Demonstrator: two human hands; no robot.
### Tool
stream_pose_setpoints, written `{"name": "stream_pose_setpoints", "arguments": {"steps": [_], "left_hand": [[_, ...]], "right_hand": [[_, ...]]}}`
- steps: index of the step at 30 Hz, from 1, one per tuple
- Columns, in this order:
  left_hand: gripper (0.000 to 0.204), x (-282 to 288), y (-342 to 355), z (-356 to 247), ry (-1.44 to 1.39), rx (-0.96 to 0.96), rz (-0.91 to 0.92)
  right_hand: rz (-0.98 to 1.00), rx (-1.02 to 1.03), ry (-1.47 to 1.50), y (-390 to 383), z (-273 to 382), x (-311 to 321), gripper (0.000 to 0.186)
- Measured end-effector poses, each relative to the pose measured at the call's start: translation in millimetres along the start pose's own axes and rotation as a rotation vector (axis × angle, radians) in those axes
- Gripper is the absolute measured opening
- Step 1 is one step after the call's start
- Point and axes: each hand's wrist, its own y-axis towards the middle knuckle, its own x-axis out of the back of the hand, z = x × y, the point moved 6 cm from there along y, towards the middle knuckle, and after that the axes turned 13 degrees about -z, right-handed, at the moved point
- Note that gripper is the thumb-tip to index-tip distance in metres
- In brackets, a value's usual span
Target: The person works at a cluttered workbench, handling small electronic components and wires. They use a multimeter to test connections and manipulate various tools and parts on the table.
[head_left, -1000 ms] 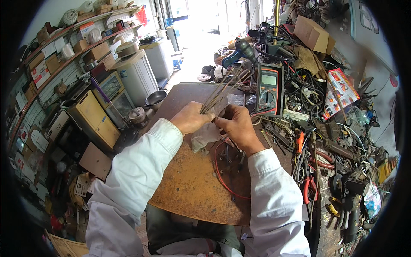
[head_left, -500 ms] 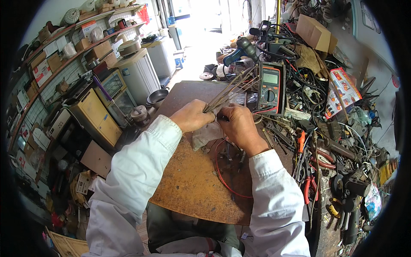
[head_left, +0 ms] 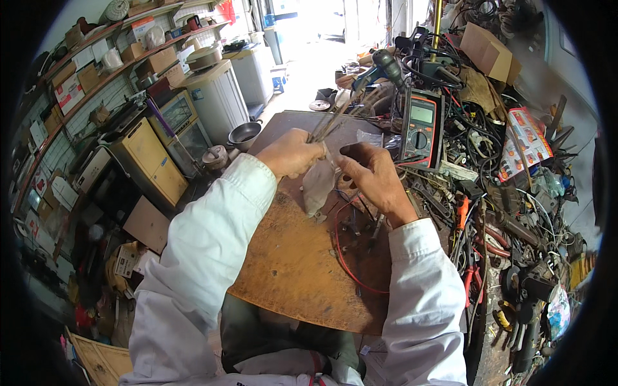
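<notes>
My left hand (head_left: 291, 153) grips a bundle of thin metal rods (head_left: 335, 119) that fan out up and to the right, together with the top of a clear plastic sleeve (head_left: 318, 186) hanging below it. My right hand (head_left: 374, 177) sits just to the right with fingers curled and thumb and forefinger pinched near the sleeve's top edge; I cannot tell what it pinches. Both hands hover over a rusty brown metal plate (head_left: 293, 270). A red wire (head_left: 347, 257) loops across the plate beneath my right wrist.
A multimeter (head_left: 420, 125) with an orange rim lies just beyond my right hand. A dense heap of cables, pliers and power tools (head_left: 508, 212) fills the bench to the right. Shelves, a yellow cabinet (head_left: 145, 161) and white appliances (head_left: 215, 96) stand at left.
The hands with the rod bundle have drifted slightly left and nearer. The right hand has opened away from the rods and now pinches beside the plastic sleeve.
</notes>
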Motion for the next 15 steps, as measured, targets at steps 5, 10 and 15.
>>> {"name": "stream_pose_setpoints", "arguments": {"steps": [5,10,15], "left_hand": [[0.020,6.9,1.8,5.1,-0.129,0.036,0.000],[0.022,6.5,3.0,7.1,-0.087,0.010,-0.047],[0.027,33.2,0.2,14.7,0.002,-0.034,-0.136]], "right_hand": [[0.127,0.101,-0.209,-13.5,1.4,-26.2,0.037],[0.037,0.001,-0.089,-14.7,-31.5,-33.1,0.023],[-0.202,0.048,-0.337,-7.7,-50.4,-9.2,0.022]]}}
